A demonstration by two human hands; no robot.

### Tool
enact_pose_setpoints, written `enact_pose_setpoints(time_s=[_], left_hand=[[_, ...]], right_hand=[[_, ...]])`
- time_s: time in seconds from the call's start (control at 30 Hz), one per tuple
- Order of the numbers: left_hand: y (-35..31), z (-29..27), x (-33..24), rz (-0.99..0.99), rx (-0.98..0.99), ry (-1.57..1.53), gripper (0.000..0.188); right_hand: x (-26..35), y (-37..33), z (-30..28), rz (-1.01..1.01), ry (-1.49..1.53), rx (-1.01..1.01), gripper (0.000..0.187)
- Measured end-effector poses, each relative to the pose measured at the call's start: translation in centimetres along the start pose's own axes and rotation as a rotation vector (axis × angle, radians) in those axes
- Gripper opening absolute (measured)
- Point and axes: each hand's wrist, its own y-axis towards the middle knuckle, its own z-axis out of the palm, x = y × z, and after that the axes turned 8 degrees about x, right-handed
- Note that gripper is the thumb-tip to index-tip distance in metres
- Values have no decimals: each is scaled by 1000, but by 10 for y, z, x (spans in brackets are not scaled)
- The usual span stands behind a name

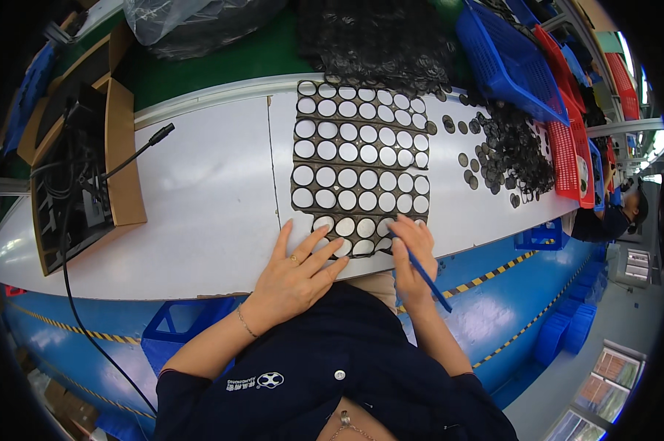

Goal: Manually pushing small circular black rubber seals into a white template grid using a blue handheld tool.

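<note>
Several black strips or trays (361,123) lie in rows on the white table, their round places filled with white discs (348,153). My left hand (289,283) is spread flat with its fingertips on the nearest row, beside and partly over a white sheet (298,226). In my right hand (416,253) is a slim blue pen-like tool (431,283), its back end sloping toward me. The tool's working end sits among my fingers at the right end of the nearest row, and I cannot make out its tip.
Loose dark discs (519,151) are heaped at the right, near a blue basket (508,66) and a red basket (565,162). Black plastic sheets (376,44) lie behind. A cardboard box (130,158) with cables stands left. Another person (604,220) is far right.
</note>
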Motion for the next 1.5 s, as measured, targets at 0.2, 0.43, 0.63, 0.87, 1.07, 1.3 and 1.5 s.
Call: enact_pose_setpoints(time_s=[0.2, 0.43, 0.63, 0.87, 1.07, 1.3, 1.5], left_hand=[[15, 3, -6, -52, -28, 16, 45], [15, 6, -5, -65, 6, 29, 45], [14, 8, -5, -75, -1, 42, 43], [6, 7, -11, -107, -44, 67, 37], [12, 5, -9, -99, -104, 8, 36], [45, 13, 2, -126, -60, 94, 47], [46, 12, 2, -133, -55, 106, 49]], right_hand=[[2, -8, 21, 6, 48, 118, 23], [3, -8, 23, 1, -2, 123, 23], [8, -6, 28, -221, -379, 72, 29], [-24, 28, 6, -224, -426, -59, 28], [-21, 34, -2, 37, 85, 16, 23], [-18, 36, 13, 23, 71, 139, 21], [-16, 36, 14, 8, 19, 166, 21]])
